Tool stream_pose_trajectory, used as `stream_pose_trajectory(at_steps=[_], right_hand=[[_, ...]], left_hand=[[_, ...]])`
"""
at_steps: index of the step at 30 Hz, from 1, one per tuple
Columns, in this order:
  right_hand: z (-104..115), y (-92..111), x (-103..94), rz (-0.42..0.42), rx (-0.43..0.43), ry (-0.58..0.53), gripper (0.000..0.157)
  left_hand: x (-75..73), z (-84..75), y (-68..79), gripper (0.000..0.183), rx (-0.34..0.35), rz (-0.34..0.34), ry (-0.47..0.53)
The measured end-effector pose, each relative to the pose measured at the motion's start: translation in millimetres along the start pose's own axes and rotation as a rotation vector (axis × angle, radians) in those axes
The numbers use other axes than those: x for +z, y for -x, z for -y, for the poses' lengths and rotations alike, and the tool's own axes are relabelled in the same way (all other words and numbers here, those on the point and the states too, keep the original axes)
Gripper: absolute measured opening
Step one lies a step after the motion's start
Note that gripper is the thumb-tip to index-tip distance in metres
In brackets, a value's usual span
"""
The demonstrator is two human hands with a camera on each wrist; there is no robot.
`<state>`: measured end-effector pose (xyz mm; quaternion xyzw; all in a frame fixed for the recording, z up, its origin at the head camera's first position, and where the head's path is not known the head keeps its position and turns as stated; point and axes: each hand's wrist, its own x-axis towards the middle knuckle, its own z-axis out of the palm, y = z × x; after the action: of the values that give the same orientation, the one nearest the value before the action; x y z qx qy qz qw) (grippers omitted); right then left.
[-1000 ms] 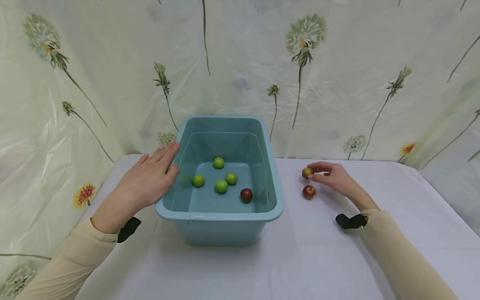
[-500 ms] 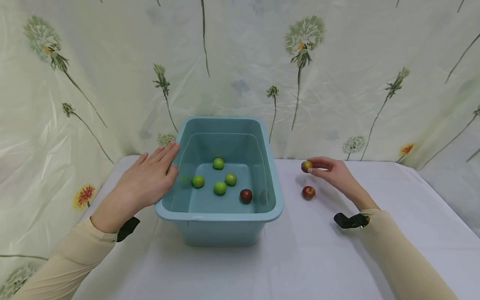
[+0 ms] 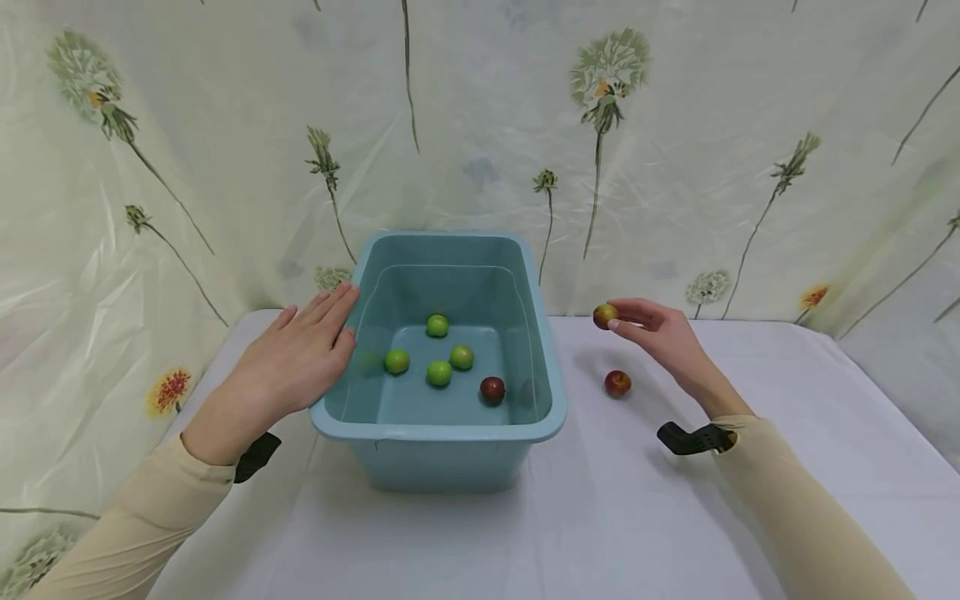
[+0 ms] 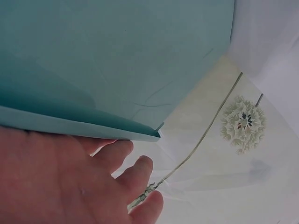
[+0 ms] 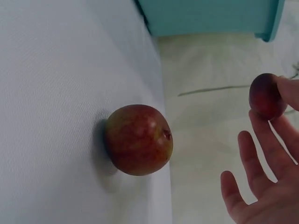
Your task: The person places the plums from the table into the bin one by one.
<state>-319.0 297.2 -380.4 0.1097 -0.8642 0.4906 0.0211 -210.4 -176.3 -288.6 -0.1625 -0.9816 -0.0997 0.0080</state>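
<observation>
My right hand point(image 3: 669, 340) pinches a yellow-red plum point(image 3: 604, 316) between thumb and fingertips, raised over the table to the right of the tub. In the right wrist view this plum point(image 5: 266, 97) looks dark red, and the other fingers spread loosely below it. A second red plum point(image 3: 617, 383) lies on the cloth beneath that hand. My left hand point(image 3: 294, 357) rests with straight fingers on the left rim of the blue plastic tub point(image 3: 450, 432). In the left wrist view its fingers point(image 4: 135, 177) lie along the rim's underside.
Inside the tub lie several green plums point(image 3: 439, 373) and one dark red plum point(image 3: 492, 390), spread over its floor. A white cloth point(image 3: 600, 517) covers the table. Behind it hangs a curtain point(image 3: 465, 108) printed with dandelions.
My right hand has lifted the yellow-red plum off the cloth and moved it slightly up and left. The left hand, the tub and the other plums have stayed put.
</observation>
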Motion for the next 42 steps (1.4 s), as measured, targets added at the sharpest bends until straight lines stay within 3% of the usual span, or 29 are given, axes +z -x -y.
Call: stream_pose_trajectory(at_steps=[11,21,42], right_hand=[[21,3,11.3,-0.070,-0.064,-0.044,0.047],[37,0,20.9,-0.070,-0.083,-0.138,0.047],[75,-12,42.4,-0.113,-0.199,-0.294,0.043]], left_hand=[[1.4,2.5,-0.5,0.057,0.031,-0.013,-0.036],[1.7,2.4,-1.5,0.057,-0.006,0.000,0.018],[1.3,2.2,-0.8,0.057,0.006,-0.001,0.017]])
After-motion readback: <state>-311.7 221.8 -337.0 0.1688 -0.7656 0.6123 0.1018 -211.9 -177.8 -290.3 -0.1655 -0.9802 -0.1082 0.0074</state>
